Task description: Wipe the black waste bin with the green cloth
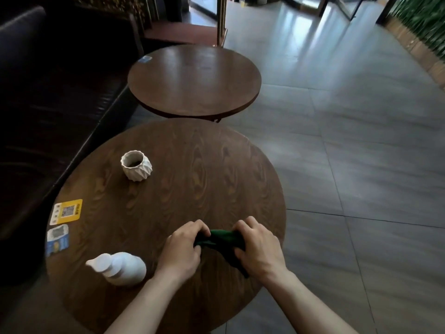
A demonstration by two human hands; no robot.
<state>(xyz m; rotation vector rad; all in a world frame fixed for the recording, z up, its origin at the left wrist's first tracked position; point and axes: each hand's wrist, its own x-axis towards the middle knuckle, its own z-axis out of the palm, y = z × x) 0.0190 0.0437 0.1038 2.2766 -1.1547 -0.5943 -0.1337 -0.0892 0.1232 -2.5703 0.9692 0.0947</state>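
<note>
A dark green cloth [222, 238] is bunched up above the near round wooden table [183, 169], stretched between both hands. My left hand [183, 249] grips its left end with curled fingers. My right hand [258, 248] grips the right end, and a tail of cloth hangs down below that palm. No black waste bin is in view.
A white pump bottle [120, 267] stands left of my left hand. A white ridged pot [136, 165] sits at the table's far left. Two QR stickers [66, 211] lie on its left edge. A second round table [193, 79] stands beyond. A dark sofa [48, 92] runs along the left; grey tiled floor [361, 141] lies to the right.
</note>
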